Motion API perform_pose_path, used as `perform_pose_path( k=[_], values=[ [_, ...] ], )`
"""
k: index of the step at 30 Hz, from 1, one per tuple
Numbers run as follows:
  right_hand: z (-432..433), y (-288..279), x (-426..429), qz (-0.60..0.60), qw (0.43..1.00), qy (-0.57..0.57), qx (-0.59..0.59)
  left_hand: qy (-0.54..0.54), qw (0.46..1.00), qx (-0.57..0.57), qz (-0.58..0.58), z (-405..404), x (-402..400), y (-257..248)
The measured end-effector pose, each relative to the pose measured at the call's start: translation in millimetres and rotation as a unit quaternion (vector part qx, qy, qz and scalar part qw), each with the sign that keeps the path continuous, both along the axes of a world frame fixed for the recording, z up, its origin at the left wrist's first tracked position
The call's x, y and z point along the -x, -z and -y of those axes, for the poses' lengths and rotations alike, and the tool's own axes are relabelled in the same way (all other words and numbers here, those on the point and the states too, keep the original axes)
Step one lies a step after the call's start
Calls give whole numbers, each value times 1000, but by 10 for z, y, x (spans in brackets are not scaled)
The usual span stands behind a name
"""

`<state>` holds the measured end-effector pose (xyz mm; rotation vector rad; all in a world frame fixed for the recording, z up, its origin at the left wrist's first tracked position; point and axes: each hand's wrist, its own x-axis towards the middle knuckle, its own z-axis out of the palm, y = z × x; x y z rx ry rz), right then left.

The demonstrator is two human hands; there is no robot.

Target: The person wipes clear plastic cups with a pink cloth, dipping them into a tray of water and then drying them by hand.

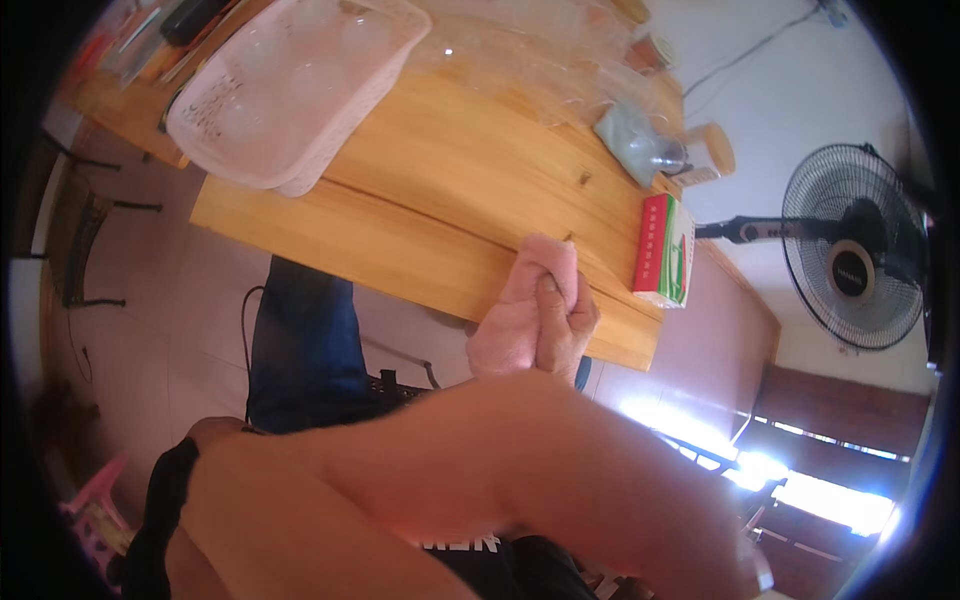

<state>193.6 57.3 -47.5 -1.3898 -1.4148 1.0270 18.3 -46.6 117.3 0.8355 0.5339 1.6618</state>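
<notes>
My right hand (564, 330) grips a bunched pink cloth (514, 330), its thumb laid along the folds and its fingers curled at the right side. The cloth sits at the near edge of a wooden table (465, 157), its lower end hanging past that edge. Two bare forearms (480, 450) meet just below the cloth and cover the wrist. My left hand is out of view; whether the cloth hides it I cannot tell.
A pale pink plastic basket (337, 154) with several clear rounded items stands at upper left. Clear plastic packaging (510, 52) lies along the far side. To the right are a grey-green cloth (626, 142), a lidded jar (709, 154), a red-white-green box (664, 251) and a fan (855, 247).
</notes>
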Motion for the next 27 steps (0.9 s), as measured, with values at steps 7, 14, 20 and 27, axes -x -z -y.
perform_pose_path(
  k=[7, 14, 20, 27],
  values=[
    [24, -45, -53, 27, 999, 15, -26, 64, 998, -22, 16, 22, -73, 51],
    [6, 0, -38, 19, 1000, 4, -18, 70, 997, -32, 17, 74, -80, 35],
    [17, 18, -64, 24, 1000, 5, -18, 76, 996, -32, 16, 68, -51, 39],
    [17, -12, -31, -3, 1000, 15, -26, 21, 1000, -3, 4, -44, 109, 46]
  ],
)
